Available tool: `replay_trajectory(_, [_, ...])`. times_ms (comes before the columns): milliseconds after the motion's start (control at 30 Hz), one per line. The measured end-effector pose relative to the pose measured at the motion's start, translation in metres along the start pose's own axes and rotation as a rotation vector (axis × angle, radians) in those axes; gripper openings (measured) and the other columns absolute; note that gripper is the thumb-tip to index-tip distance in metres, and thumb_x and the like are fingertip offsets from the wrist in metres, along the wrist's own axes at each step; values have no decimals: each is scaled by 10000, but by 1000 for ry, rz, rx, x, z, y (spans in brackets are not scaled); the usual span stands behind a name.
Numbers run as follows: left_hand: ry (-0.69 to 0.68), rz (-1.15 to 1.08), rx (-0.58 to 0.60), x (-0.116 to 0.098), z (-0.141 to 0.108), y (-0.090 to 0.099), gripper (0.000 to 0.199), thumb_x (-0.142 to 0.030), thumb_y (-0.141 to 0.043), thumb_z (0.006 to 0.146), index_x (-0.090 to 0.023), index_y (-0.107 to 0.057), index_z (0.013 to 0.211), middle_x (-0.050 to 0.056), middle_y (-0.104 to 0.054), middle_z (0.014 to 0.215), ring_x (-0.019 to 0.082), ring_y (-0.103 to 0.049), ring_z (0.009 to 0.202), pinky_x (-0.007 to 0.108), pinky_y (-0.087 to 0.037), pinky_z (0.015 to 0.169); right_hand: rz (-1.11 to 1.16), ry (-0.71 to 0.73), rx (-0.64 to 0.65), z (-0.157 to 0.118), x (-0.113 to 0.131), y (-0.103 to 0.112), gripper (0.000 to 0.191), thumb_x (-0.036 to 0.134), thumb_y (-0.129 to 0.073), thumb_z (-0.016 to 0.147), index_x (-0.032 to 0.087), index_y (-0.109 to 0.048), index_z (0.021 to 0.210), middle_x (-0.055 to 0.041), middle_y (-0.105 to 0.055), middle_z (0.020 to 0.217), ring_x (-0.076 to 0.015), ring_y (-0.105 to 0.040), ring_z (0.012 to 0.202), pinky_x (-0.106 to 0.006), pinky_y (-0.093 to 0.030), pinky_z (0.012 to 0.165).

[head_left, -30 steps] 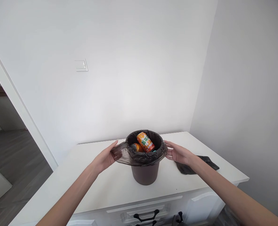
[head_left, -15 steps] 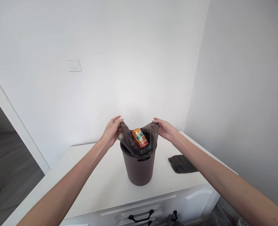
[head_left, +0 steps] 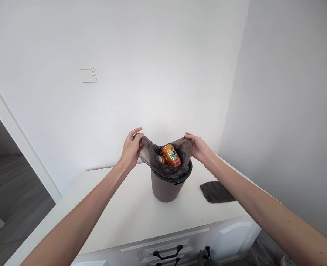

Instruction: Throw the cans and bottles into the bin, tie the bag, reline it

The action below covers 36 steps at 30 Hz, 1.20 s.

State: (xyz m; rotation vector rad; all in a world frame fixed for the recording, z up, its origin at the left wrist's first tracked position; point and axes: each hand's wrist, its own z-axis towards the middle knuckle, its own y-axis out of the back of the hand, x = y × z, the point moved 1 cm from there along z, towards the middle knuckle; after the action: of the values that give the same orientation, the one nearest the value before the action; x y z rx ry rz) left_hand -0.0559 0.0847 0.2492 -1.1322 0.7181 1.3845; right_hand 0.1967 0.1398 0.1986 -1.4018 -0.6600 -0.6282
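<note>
A dark grey plastic trash bag (head_left: 150,152) lines a brown trash bin (head_left: 166,190) on the white cabinet top. My left hand (head_left: 130,149) pinches the bag's left edge, and my right hand (head_left: 200,148) grips its right edge. Between them the bag's mouth is stretched wide and raised above the bin's rim. Inside lies an orange drink can (head_left: 171,155) with green and white lettering. Part of a second can (head_left: 161,159) shows at its left. The bin leans slightly, and whatever lies deeper in the bag is hidden.
To the right of the bin, a flat dark plastic piece (head_left: 217,192) lies on the cabinet top (head_left: 124,214), partly behind my right forearm. Black handles (head_left: 168,253) are on the cabinet front. A light switch (head_left: 89,75) is on the wall behind; a doorway stands at left.
Both hands have risen slightly and moved apart, spreading the bag wider. The bin has shifted back and tilted. The can has moved right, and a second can now shows beside it.
</note>
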Motion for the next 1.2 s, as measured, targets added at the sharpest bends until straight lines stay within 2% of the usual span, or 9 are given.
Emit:
replay_trajectory(133, [-136,186,40,-5,-1,-9,342,-263,-717,793,-253,-697,1135,-36,-556,746,135,-532,700,248,-425,655,-24,0,24,-4,-5,-11,339,91,-707,773,221,-599,1067,53,-636,732,-117,-591,575,-240,-543,555])
replay_trajectory(233, [-231,357,20,-10,0,-8,304,-264,-646,822,-250,-697,1121,-37,-511,712,148,-488,690,257,-382,645,-38,-4,38,-6,-11,-17,352,105,-728,761,217,-624,1078,43,-666,781,-120,-613,622,-238,-546,579])
replay_trajectory(333, [-264,492,48,-13,-1,-4,269,-238,-625,784,-241,-714,1037,-42,-484,661,156,-453,645,270,-357,632,-42,-22,77,-6,-15,-23,368,110,-743,746,224,-636,1080,38,-693,829,-124,-639,674,-236,-550,611])
replay_trajectory(467, [-298,659,171,-13,-5,-1,232,-226,-611,751,-241,-721,955,-52,-466,618,153,-420,598,281,-344,637,-46,-19,159,0,-16,-35,364,109,-742,739,233,-629,1062,35,-700,822,-132,-645,685,-242,-557,620])
replay_trajectory(600, [-299,719,254,-8,-7,-4,221,-239,-598,762,-244,-723,944,-54,-478,610,153,-416,588,284,-335,631,-12,28,220,11,-13,-46,340,87,-731,741,228,-617,1029,40,-680,790,-121,-626,667,-234,-566,629])
replay_trajectory(700, [-315,748,276,-7,-8,-4,194,-229,-610,750,-243,-728,904,-46,-514,619,162,-443,608,287,-344,643,6,61,227,20,-9,-53,352,91,-745,731,228,-616,1028,49,-645,758,-112,-603,631,-216,-538,580])
replay_trajectory(867, [-338,674,124,-12,-1,6,226,-192,-619,747,-250,-741,928,-40,-538,665,166,-468,657,284,-348,664,19,112,196,33,1,-60,337,74,-725,717,220,-623,1002,47,-621,757,-104,-575,631,-200,-514,550])
replay_trajectory(1000, [-191,490,-11,-7,10,14,234,-169,-661,724,-248,-760,920,-43,-533,656,156,-460,646,280,-349,653,12,155,120,43,7,-56,335,57,-706,721,230,-613,992,39,-633,803,-100,-563,636,-206,-525,559])
replay_trajectory(1200, [14,297,-179,7,35,20,201,-175,-714,744,-192,-740,943,-12,-631,735,144,-555,671,268,-422,645,-1,176,3,60,14,-29,310,61,-708,727,250,-586,941,46,-588,763,-113,-562,628,-225,-512,531])
